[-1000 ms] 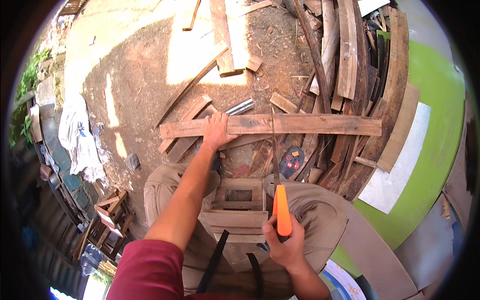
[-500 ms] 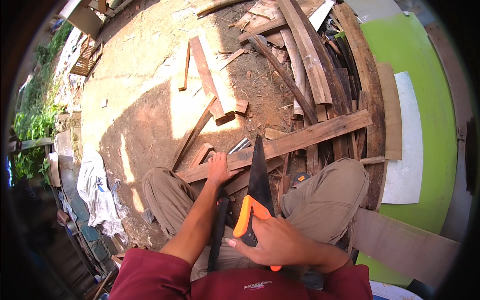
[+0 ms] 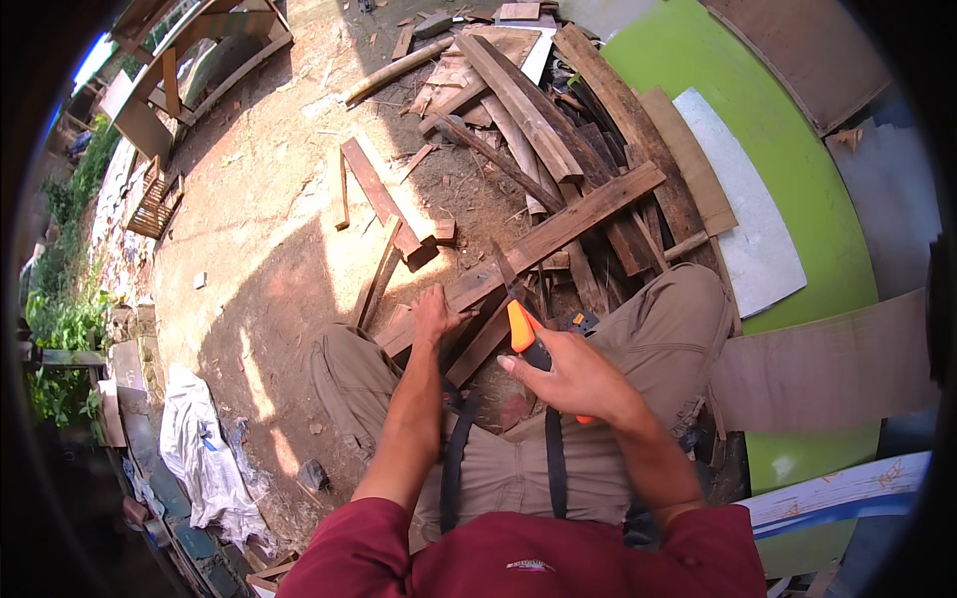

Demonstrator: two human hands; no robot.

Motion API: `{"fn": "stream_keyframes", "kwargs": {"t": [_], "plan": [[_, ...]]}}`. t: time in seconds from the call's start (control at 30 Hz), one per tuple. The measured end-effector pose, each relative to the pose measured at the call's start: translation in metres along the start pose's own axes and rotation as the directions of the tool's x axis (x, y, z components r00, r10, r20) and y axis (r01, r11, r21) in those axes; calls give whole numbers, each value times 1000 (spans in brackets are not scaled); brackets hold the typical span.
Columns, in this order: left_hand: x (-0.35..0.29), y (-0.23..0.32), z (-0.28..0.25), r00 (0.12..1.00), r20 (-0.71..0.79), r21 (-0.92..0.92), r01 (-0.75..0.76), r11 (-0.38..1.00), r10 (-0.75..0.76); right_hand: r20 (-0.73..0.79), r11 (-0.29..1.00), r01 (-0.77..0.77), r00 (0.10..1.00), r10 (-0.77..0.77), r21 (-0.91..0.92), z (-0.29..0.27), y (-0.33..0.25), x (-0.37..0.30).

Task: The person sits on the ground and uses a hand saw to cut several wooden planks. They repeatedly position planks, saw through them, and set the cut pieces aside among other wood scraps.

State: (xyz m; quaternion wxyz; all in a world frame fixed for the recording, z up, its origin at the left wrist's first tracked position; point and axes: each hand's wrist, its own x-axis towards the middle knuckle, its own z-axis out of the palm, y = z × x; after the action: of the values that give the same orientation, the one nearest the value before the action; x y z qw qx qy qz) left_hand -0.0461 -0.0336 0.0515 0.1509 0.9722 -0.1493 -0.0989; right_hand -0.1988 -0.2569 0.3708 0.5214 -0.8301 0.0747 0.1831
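Note:
A long wooden plank (image 3: 563,229) lies slanting in front of me, its near left end by my left knee and its far end over a woodpile. My left hand (image 3: 435,317) is closed over the plank's near part. In my right hand (image 3: 576,377) is a handsaw (image 3: 521,326) with an orange and black handle, the fingers wrapped round the grip. Its dark blade appears almost edge-on and reaches up to the plank, right of my left hand. Whether the teeth are in the wood I cannot tell.
Old boards and beams (image 3: 518,105) are heaped ahead to the right. Loose wood pieces (image 3: 384,194) lie on sunlit dirt ground. A green panel (image 3: 688,70) with a white sheet (image 3: 743,199) stands on the right. A crumpled white sack (image 3: 194,439) lies at left.
The handsaw has moved forward, away from my body, and its blade has turned from broadside to nearly edge-on at the plank. My left hand stays on the plank. The whole view has shifted.

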Motion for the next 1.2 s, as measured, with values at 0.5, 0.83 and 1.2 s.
{"fn": "stream_keyframes", "kwargs": {"t": [0.5,0.83,1.2], "plan": [[58,61,-116,973,-129,287,-150,946,194,-335,599,331,936,-109,730,20,64,-37],[94,105,-185,961,-125,373,-186,909,248,-542,647,496,827,-148,580,19,77,-23],[148,50,-108,975,-99,333,-157,930,200,-591,847,386,799,-109,365,35,110,-34]]}}
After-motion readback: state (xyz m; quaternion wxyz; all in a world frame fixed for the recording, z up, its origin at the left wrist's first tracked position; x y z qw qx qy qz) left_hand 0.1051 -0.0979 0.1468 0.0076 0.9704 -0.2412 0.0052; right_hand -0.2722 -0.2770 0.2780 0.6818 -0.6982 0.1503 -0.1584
